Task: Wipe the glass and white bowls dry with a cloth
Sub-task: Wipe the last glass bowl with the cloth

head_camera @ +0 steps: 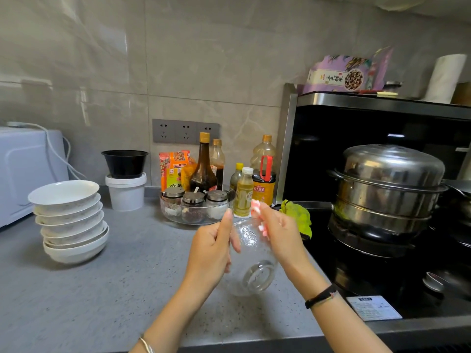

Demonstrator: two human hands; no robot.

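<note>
A clear glass bowl is held tilted above the grey counter, its base toward me. My left hand grips its left rim, thumb up along the edge. At the bowl's upper right side, my right hand pinches a small pink and white cloth against the glass. A stack of several white bowls stands on the counter at the left, apart from both hands.
A glass tray of spice jars and sauce bottles stand behind the hands. A steel steamer pot sits on the black stove at right, beside a green cloth. At far left are a white appliance and a white tub.
</note>
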